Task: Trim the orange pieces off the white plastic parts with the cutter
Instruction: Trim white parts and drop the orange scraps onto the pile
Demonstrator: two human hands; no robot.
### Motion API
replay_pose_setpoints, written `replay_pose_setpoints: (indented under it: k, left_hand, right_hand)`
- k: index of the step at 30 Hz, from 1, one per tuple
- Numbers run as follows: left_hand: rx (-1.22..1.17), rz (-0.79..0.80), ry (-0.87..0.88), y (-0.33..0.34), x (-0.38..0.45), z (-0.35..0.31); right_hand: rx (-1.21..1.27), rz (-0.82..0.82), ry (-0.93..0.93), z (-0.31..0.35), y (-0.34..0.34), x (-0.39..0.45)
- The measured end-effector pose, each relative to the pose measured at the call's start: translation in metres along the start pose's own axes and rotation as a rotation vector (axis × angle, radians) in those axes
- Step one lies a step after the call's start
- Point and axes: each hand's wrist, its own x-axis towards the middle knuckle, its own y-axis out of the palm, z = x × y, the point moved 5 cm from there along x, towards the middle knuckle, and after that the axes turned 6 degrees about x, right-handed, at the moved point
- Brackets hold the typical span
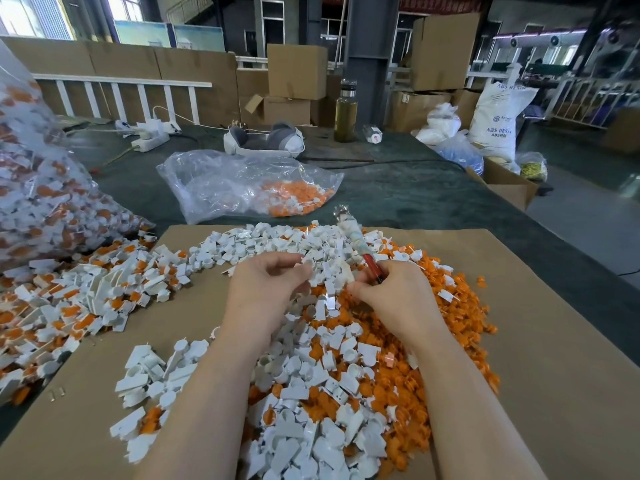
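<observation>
My left hand (268, 285) curls over the heap, thumb and fingertips pinching one small white plastic part (307, 260). My right hand (391, 292) is closed round the cutter (372, 266) by its red handle; the pale taped shaft runs up and away to a metal tip (340, 212) near the far edge of the cardboard sheet (554, 341). The blades are blurred, so I cannot say whether they stand apart.

The cardboard covers the near end of the dark green bench (415, 192). Bare board lies open to my right and along the left front; the middle is buried. White trimmed parts (304, 403) pile between my forearms, the loose orange pieces (460, 306) spread under and right of my right wrist. To the left, uncut white parts with orange still on them (69, 306) spill from a big clear bag (41, 188) cut off by the frame edge. A smaller clear bag (242, 185) lies beyond the cardboard, crumpled and glossy, with what looks like orange bits at one end.

Further back stand a bottle (345, 112) of yellowish liquid, a white power strip (150, 138) and a grey padded headset (263, 140). My forearms hide part of the heap.
</observation>
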Motion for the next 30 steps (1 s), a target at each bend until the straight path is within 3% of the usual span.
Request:
replay_pose_setpoints:
  k: [6,13,30]
  left_hand:
    - [-0.131,0.021,-0.063,0.006,-0.002,0.002]
    - [-0.118,0.037,-0.066,0.011,-0.003,0.001]
    - [-0.175,0.084,-0.014,0.021,-0.009,-0.004]
  right_hand:
    - [0.067,-0.058,-0.035,0.002,-0.004,0.0]
    - [0.18,-0.063,-0.036,0.001,-0.002,-0.001]
    - [0.118,0.04,-0.101,0.013,0.006,-0.005]
